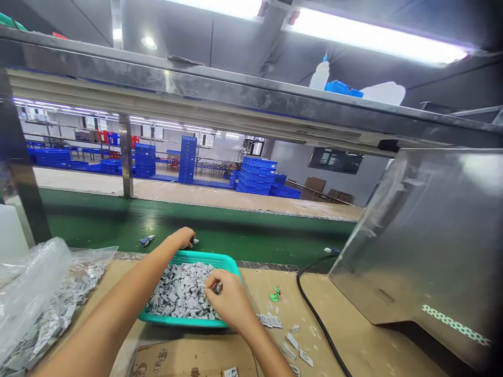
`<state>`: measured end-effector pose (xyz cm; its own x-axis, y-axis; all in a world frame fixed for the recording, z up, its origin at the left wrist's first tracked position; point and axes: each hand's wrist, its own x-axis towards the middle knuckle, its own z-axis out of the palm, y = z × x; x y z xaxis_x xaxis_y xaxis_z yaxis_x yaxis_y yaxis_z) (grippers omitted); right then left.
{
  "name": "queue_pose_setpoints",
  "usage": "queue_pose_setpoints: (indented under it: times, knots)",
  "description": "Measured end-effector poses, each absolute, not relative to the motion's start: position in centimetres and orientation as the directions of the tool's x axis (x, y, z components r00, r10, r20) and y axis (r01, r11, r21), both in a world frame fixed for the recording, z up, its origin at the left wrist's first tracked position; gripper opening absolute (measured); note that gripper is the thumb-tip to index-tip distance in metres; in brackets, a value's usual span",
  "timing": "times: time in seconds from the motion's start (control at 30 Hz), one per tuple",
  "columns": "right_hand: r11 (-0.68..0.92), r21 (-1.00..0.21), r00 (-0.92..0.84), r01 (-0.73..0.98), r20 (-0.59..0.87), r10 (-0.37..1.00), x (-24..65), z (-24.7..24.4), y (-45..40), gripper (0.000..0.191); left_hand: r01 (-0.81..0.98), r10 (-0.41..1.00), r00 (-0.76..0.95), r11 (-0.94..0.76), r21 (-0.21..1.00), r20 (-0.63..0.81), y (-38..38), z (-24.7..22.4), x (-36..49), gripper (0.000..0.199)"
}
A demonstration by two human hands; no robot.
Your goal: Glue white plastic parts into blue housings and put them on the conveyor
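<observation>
My left hand [183, 238] reaches past the far rim of a turquoise plastic basket [214, 256], over the green conveyor belt [236, 235]. Its fingers are closed at a small plastic part [195, 241] with a white tip; the rest of that part is hidden. My right hand [227, 296] is above the basket's right side, thumb and forefinger curled into a pinch. Whatever is between those fingertips cannot be made out. Many small grey plastic pieces [183, 290] fill the basket. A blue part with a pale tip [146, 241] lies on the belt to the left.
A clear bag of grey pieces [70, 293] lies left. Right of the basket are a green figure-like object [275, 294], a row of grey pieces [269, 320], loose pieces [293, 340] and a black cable [318, 319]. A metal panel [424, 251] rises right; a shelf [236, 86] crosses overhead.
</observation>
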<state>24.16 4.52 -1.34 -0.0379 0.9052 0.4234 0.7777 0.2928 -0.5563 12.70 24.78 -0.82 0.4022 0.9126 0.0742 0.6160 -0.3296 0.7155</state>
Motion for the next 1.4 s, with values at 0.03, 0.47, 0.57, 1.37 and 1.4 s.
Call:
queue_pose_setpoints:
  times: [0.03, 0.47, 0.57, 1.37, 1.4]
  knots:
    - [0.293, -0.565, -0.035, 0.772, 0.422, 0.906, 24.2, -1.4, 4.6, 0.018, 0.587, 0.92, 0.386, -0.305, 0.75, 0.073, 24.4, -0.5, 12.6, 0.025]
    - [0.353, -0.712, -0.036, 0.607, 0.419, 0.907, 21.5, 1.9, 0.9, 0.006, -0.087, 0.925, 0.38, 0.04, 0.995, -0.004, 3.4, 0.8, 3.9, 0.018]
    - [0.46, -0.622, -0.17, 0.633, 0.468, 0.867, 19.1, 3.5, -2.8, 0.013, -0.237, 0.851, 0.524, 0.174, 0.956, -0.025, -0.4, 0.7, 3.3, 0.021]
    - [0.543, -0.337, -0.283, 0.769, 0.583, 0.762, 18.2, 3.4, -8.9, 0.015, -0.381, 0.684, 0.698, 0.604, 0.7, -0.21, -2.8, 0.1, 2.2, 0.011]
    - [0.502, -0.362, -0.241, 0.786, 0.567, 0.787, 18.7, 3.2, -9.0, 0.014, -0.394, 0.703, 0.676, 0.598, 0.698, -0.221, -2.6, 0.2, 2.1, 0.01]
